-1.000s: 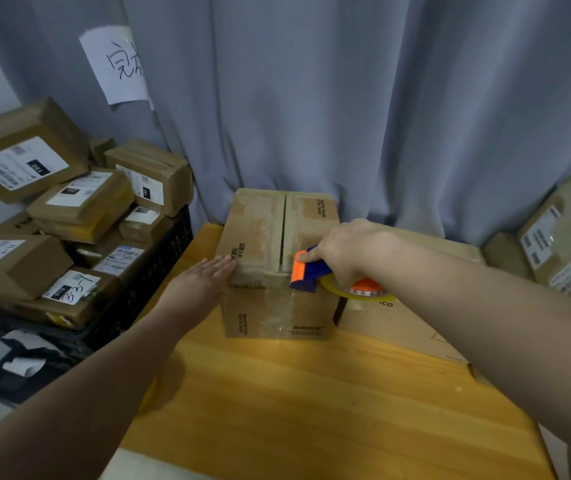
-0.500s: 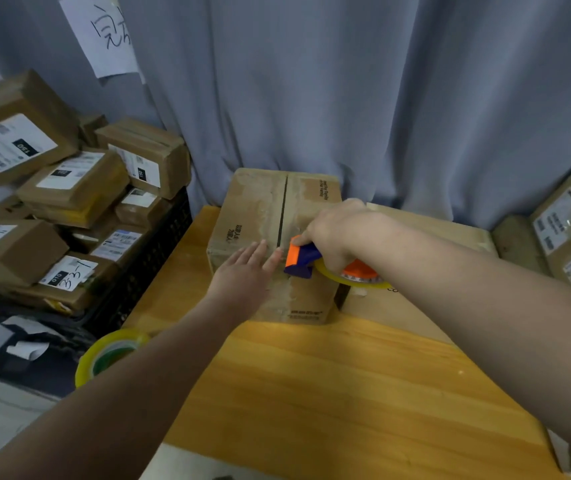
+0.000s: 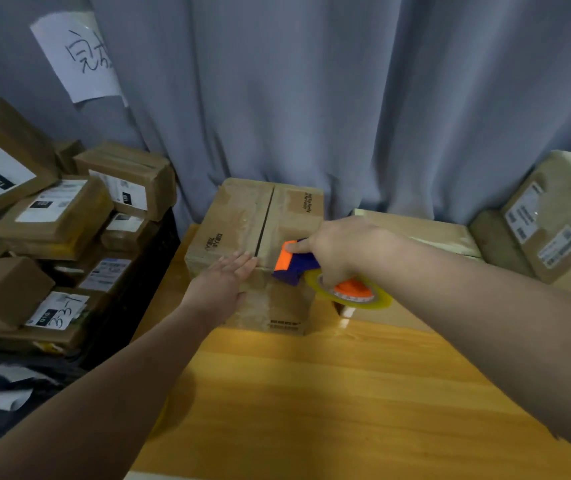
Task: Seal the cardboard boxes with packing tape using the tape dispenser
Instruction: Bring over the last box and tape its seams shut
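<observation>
On the counter (image 3: 311, 393), far left, sits the cardboard box (image 3: 239, 216); the left hand (image 3: 223, 284) presses flat on its near top edge, the right hand (image 3: 339, 251) grips the tape dispenser (image 3: 291, 265), seemingly touching the box.

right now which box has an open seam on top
The box on the table that the left hand presses: a dark gap runs between its flaps. The piled boxes at left look closed.
</observation>
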